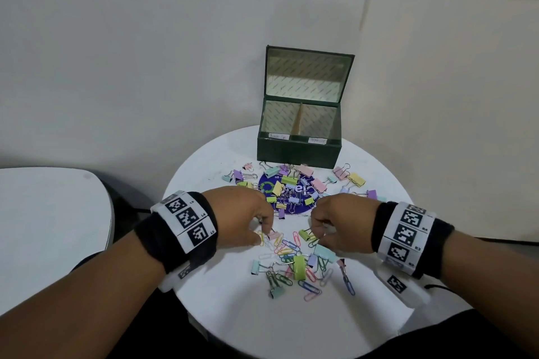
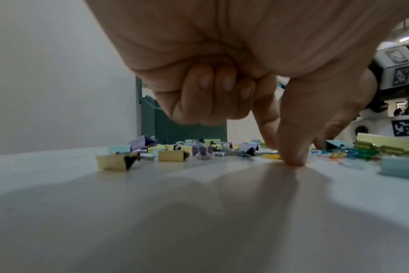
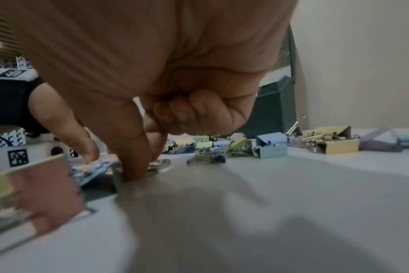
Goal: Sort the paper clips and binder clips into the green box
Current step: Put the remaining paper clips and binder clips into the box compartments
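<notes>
The green box [image 1: 300, 151] stands open at the table's far edge, with two labelled compartments that look bare inside. Pastel binder clips [image 1: 294, 181] lie in front of it; coloured paper clips [image 1: 287, 249] mixed with binder clips lie nearer me. My left hand [image 1: 264, 234] has thumb and index tips down on the table [image 2: 283, 155], pinching a yellow paper clip [image 2: 271, 156] beside a pink binder clip [image 1: 274, 234]; the other fingers are curled. My right hand [image 1: 316, 237] pinches the wire handle of a green binder clip [image 1: 304, 234] against the tabletop [image 3: 142, 170].
Everything sits on a small round white table [image 1: 233, 315] against a pale wall. A blue round sticker [image 1: 302, 204] lies under the far clips. A second white table [image 1: 43, 227] stands to the left. Both wrists carry marker bands.
</notes>
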`<act>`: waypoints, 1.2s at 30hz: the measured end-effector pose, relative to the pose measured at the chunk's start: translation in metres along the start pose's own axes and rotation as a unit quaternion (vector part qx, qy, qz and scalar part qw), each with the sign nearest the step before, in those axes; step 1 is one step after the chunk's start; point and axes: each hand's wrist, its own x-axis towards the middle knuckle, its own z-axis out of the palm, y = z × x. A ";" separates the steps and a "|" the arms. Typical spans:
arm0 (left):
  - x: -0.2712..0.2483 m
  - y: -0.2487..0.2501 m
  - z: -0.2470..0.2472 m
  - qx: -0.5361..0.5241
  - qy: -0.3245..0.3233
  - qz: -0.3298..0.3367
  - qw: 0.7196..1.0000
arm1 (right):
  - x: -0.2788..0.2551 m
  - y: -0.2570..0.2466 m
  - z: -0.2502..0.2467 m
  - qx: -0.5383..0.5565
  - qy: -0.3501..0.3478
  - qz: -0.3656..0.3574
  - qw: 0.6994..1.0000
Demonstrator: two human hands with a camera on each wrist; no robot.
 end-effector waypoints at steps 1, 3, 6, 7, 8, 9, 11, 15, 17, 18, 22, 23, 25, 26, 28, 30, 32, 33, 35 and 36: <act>0.000 0.000 0.000 0.000 0.001 -0.003 1.000 | 0.001 0.000 -0.002 -0.001 0.001 0.008 1.000; 0.000 0.001 0.000 0.005 -0.005 -0.007 1.000 | 0.002 -0.001 -0.004 -0.009 -0.015 0.017 1.000; 0.002 0.002 0.000 0.012 -0.017 -0.004 1.000 | 0.004 -0.003 -0.005 0.004 -0.033 0.008 0.999; 0.001 0.002 0.000 0.009 -0.017 -0.003 1.000 | 0.005 -0.003 -0.005 0.005 -0.039 0.008 0.999; 0.002 0.000 -0.001 0.007 -0.014 0.000 1.000 | 0.007 -0.003 -0.005 0.002 -0.040 0.008 0.999; 0.001 0.001 -0.001 0.007 -0.012 0.005 1.000 | 0.008 -0.004 -0.004 -0.001 -0.038 0.010 0.999; 0.000 0.002 0.001 0.013 -0.008 0.012 1.000 | 0.010 -0.002 -0.002 -0.009 -0.035 0.007 0.999; -0.002 0.000 0.006 0.020 0.000 0.026 0.999 | 0.020 0.010 -0.027 0.014 0.002 0.018 1.000; 0.000 -0.001 0.007 0.015 -0.007 0.033 0.999 | 0.030 0.024 -0.058 0.040 0.066 0.041 0.996; 0.000 -0.003 0.007 0.011 -0.009 0.038 0.999 | 0.037 0.033 -0.074 0.051 0.107 0.057 0.991; 0.001 -0.004 0.006 -0.006 0.009 0.052 0.999 | 0.076 0.064 -0.107 0.043 0.199 0.160 0.966; 0.002 -0.006 0.006 -0.005 0.013 0.052 0.999 | 0.084 0.068 -0.109 0.031 0.182 0.176 0.967; 0.004 -0.009 0.006 -0.014 0.016 0.041 0.999 | 0.094 0.068 -0.111 0.015 0.150 0.187 0.971; 0.007 -0.010 0.007 -0.021 0.020 0.034 0.999 | 0.095 0.067 -0.111 0.023 0.142 0.190 0.971; 0.011 -0.013 0.008 -0.040 0.027 0.014 0.999 | 0.092 0.065 -0.112 0.060 0.141 0.187 0.970; 0.014 -0.015 0.007 -0.065 0.021 0.001 0.998 | 0.080 0.064 -0.111 0.093 0.179 0.168 0.965; 0.017 -0.019 0.000 -0.091 0.010 -0.006 0.996 | 0.060 0.062 -0.102 0.114 0.251 0.139 0.951; 0.019 -0.022 -0.007 -0.100 0.008 -0.012 0.995 | 0.049 0.061 -0.094 0.115 0.270 0.125 0.948; 0.026 -0.027 -0.027 -0.090 0.002 -0.041 0.995 | 0.028 0.058 -0.073 0.108 0.230 0.107 0.961; 0.032 -0.028 -0.039 -0.068 0.004 -0.053 0.996 | 0.020 0.057 -0.061 0.098 0.181 0.105 0.973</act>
